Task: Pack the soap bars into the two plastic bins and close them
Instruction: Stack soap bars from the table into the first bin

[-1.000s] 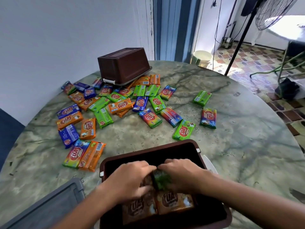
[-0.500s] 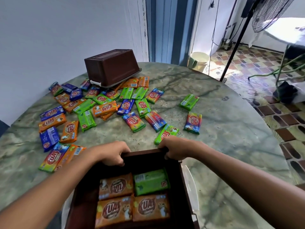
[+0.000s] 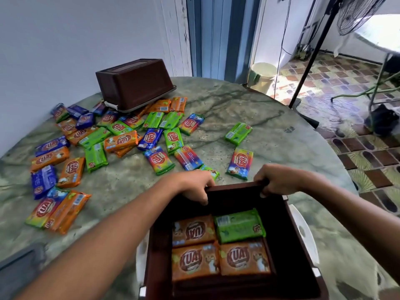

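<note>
Nearest, an open brown bin [image 3: 290, 245] sits on the counter [image 3: 270, 135], holding three orange soap bars [image 3: 194, 259] and a green one [image 3: 239, 226]. The left hand [image 3: 194, 185] and right hand [image 3: 279, 180] each grip its far rim. Beyond, loose soap bars [image 3: 121, 140] lie scattered, with an upturned second bin [image 3: 134, 83] at the far left.

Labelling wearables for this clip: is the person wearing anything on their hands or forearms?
Nothing visible. The left hand and right hand are bare: no gloves, rings, watch or bands. Both forearms are uncovered; no sleeve reaches into the frame.
</note>
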The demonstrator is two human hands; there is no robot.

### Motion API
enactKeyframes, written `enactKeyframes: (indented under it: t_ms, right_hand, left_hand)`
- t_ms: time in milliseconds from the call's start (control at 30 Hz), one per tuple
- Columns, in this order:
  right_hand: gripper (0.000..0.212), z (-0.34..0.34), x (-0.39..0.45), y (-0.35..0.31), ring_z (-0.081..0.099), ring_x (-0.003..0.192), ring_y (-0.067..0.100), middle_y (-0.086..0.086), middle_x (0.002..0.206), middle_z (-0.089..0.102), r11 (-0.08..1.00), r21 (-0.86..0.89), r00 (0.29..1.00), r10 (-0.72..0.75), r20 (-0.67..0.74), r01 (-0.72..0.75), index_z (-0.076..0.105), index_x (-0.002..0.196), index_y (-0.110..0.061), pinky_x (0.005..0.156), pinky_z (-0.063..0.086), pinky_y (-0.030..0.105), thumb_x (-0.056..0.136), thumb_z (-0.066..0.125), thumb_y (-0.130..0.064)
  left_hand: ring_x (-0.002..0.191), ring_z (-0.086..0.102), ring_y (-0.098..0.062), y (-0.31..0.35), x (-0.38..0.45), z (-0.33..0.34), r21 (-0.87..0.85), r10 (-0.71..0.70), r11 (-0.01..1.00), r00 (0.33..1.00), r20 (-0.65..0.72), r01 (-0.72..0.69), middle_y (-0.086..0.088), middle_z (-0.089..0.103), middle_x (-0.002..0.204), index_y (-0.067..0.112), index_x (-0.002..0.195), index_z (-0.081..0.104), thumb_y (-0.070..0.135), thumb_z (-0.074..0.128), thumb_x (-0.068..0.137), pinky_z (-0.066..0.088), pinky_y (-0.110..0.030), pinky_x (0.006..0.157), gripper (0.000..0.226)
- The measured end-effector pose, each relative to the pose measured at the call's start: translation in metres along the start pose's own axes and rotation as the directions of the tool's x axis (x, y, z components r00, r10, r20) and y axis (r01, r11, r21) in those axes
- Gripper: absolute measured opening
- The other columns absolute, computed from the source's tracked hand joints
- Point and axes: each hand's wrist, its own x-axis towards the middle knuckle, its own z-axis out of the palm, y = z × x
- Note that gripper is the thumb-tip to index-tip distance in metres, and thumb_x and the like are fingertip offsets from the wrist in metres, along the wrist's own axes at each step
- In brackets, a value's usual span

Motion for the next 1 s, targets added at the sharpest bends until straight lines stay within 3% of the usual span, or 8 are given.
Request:
enactKeyframes:
  t_ms: [100,167,267,367,600,767,867,1000]
  right_hand:
    - [0.004,-0.014,0.003,-0.002,0.059,0.070,0.006,-0.013,0.073,0.067,0.959,0.276,0.995,-0.082,0.047,0.066,0.069,0.082,-0.029,0.066,0.045,0.024,0.086,0.068,-0.031]
    - [0.020,-0.023,0.027,0.001,0.062,0.080,0.015,0.003,0.095,0.069,0.919,0.380,0.991,-0.071,-0.113,0.109,0.067,0.108,-0.019,0.069,0.049,0.029,0.089,0.064,-0.016]
    - [0.061,-0.022,0.074,0.012,0.058,0.108,0.024,0.010,0.136,0.051,0.978,-0.209,0.961,-0.083,-0.263,0.027,0.045,0.140,-0.025,0.081,0.050,0.031,0.084,0.060,-0.004]
    - [0.074,-0.008,0.102,0.021,0.046,0.124,0.030,0.007,0.155,0.022,0.755,-0.655,0.989,-0.068,-0.132,-0.035,0.021,0.149,-0.032,0.071,0.045,0.031,0.089,0.058,-0.008]
    - [0.049,-0.006,0.118,0.025,0.046,0.120,0.023,0.000,0.127,0.053,0.633,-0.774,0.966,-0.197,-0.166,-0.004,0.050,0.127,-0.020,0.087,0.050,0.035,0.083,0.069,-0.029]
    - [0.052,-0.027,0.079,0.026,0.058,0.096,0.024,0.003,0.098,0.064,0.806,-0.592,0.915,-0.222,-0.337,-0.023,0.056,0.103,-0.017,0.063,0.039,0.028,0.066,0.068,-0.052]
    - [0.051,-0.052,0.028,0.004,0.059,0.088,0.025,0.002,0.091,0.061,0.819,-0.573,0.835,-0.338,-0.435,0.033,0.056,0.098,-0.018,0.058,0.031,0.028,0.066,0.064,-0.057]
    - [0.058,-0.052,-0.042,-0.045,0.061,0.082,0.028,0.002,0.087,0.063,0.794,-0.599,0.882,-0.354,-0.312,0.107,0.058,0.096,-0.023,0.058,0.037,0.030,0.059,0.059,-0.068]
  left_hand:
    - [0.079,0.060,-0.014,-0.015,0.004,-0.009,-0.406,-0.041,0.914,0.997,-0.067,0.010,-0.001,0.066,0.091,0.013,0.105,0.067,0.031,0.069,0.082,0.046,-0.025,0.061,0.030]
    - [0.073,0.062,-0.018,-0.027,0.022,-0.010,-0.411,-0.163,0.910,0.955,-0.247,0.049,-0.006,0.065,0.087,0.012,0.096,0.064,0.036,0.069,0.080,0.049,-0.027,0.055,0.030]
    - [0.088,0.060,-0.024,-0.036,0.053,-0.001,0.048,-0.330,0.929,0.881,-0.339,0.367,-0.008,0.062,0.101,0.014,0.101,0.055,0.045,0.072,0.070,0.052,-0.034,0.072,0.048]
    - [0.111,0.055,-0.031,-0.037,0.077,0.007,0.106,-0.417,0.884,0.871,-0.259,0.455,-0.013,0.055,0.122,0.009,0.123,0.043,0.051,0.076,0.066,0.049,-0.037,0.085,0.078]
    - [0.102,0.059,-0.028,-0.034,0.087,0.006,0.138,-0.358,0.897,0.873,-0.332,0.420,-0.010,0.061,0.113,0.009,0.110,0.054,0.048,0.081,0.061,0.046,-0.032,0.072,0.068]
    - [0.096,0.059,-0.022,-0.029,0.048,-0.012,-0.040,-0.245,0.966,0.863,-0.443,0.254,-0.002,0.060,0.113,0.021,0.119,0.049,0.044,0.080,0.061,0.052,-0.031,0.074,0.070]
    - [0.088,0.059,-0.016,-0.014,-0.005,-0.034,0.049,-0.077,0.991,0.820,-0.567,0.127,0.002,0.063,0.108,0.030,0.124,0.048,0.042,0.081,0.059,0.051,-0.027,0.065,0.073]
    - [0.087,0.059,-0.011,0.008,-0.079,-0.030,0.192,0.041,0.981,0.908,-0.417,0.044,0.005,0.063,0.104,0.030,0.126,0.049,0.043,0.082,0.058,0.052,-0.025,0.077,0.077]
